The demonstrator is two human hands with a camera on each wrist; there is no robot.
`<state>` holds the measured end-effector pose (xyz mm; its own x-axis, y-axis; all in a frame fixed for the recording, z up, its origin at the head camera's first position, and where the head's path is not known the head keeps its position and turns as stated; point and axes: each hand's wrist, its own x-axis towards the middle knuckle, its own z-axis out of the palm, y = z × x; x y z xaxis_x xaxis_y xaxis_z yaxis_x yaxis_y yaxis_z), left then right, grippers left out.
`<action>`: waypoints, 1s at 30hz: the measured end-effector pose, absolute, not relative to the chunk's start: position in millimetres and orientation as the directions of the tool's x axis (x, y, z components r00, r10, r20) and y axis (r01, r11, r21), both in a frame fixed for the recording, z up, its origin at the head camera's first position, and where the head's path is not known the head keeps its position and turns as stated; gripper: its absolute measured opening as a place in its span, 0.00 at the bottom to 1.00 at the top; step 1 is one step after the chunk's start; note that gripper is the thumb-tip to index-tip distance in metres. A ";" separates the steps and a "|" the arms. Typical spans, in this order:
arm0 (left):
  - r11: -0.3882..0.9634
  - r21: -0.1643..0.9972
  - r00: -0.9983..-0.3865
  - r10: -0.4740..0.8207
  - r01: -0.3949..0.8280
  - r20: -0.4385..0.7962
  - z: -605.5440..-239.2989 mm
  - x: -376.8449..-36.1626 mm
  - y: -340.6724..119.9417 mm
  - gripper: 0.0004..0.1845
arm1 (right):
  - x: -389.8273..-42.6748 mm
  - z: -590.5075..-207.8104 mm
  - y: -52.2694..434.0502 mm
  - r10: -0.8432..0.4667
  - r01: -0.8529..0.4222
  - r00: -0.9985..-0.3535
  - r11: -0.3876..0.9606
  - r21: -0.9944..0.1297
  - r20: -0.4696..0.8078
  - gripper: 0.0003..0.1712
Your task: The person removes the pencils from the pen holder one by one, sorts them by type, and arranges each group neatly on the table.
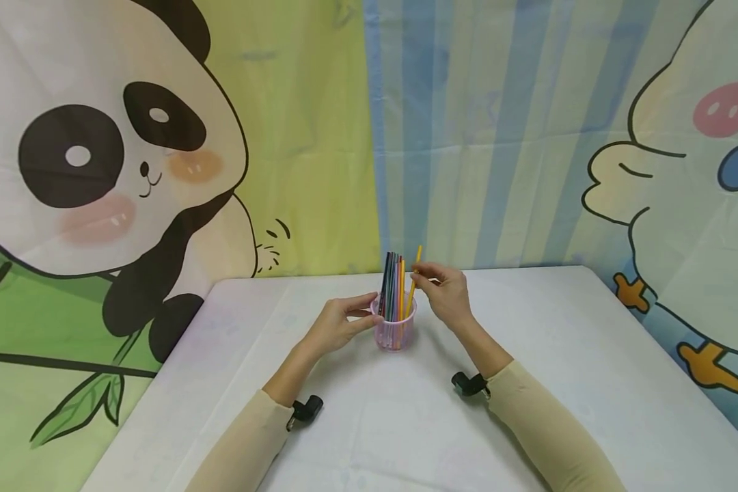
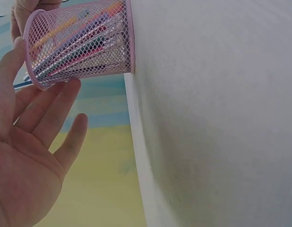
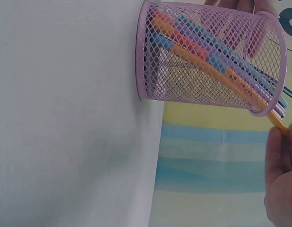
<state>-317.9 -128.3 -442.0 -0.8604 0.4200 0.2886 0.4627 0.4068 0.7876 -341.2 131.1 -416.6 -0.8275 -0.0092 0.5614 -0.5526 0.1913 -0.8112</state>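
Note:
A pink mesh pen cup (image 1: 395, 336) stands upright on the table, with several thin coloured pencils (image 1: 391, 287) leaning in it. My left hand (image 1: 338, 324) holds the cup near its rim, thumb on the near side and fingers along the far side; the left wrist view shows the little finger off the mesh. With thumb and fingertips, my right hand (image 1: 445, 290) pinches a yellow pencil (image 1: 412, 297) by its upper part. That pencil tilts to the right, its lower end inside the cup, as the right wrist view shows through the mesh (image 3: 202, 71).
A white cloth covers the table (image 1: 393, 424). Behind it hangs a printed curtain (image 1: 307, 137) with a panda, stripes and a white cartoon animal. Small black cameras (image 1: 307, 408) sit on both wrists, close above the cloth.

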 end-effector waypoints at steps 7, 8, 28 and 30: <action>0.410 0.783 -0.860 0.417 0.467 0.295 -441.0 -317.8 -127.0 0.34 | -344.7 -409.1 144.8 0.135 -0.596 -0.795 0.012 -0.803 0.592 0.14; 0.409 0.784 -0.861 0.415 0.466 0.295 -441.0 -317.5 -127.3 0.33 | -345.1 -408.1 146.8 0.146 -0.598 -0.793 -0.006 -0.801 0.591 0.14; 0.407 0.788 -0.862 0.417 0.462 0.290 -443.0 -318.3 -128.9 0.33 | -341.7 -395.8 175.6 0.194 -0.575 -0.811 -0.088 -0.814 0.552 0.18; 0.403 0.786 -0.858 0.421 0.468 0.295 -443.1 -318.1 -128.8 0.33 | -340.6 -396.8 178.4 0.179 -0.556 -0.824 -0.072 -0.828 0.538 0.18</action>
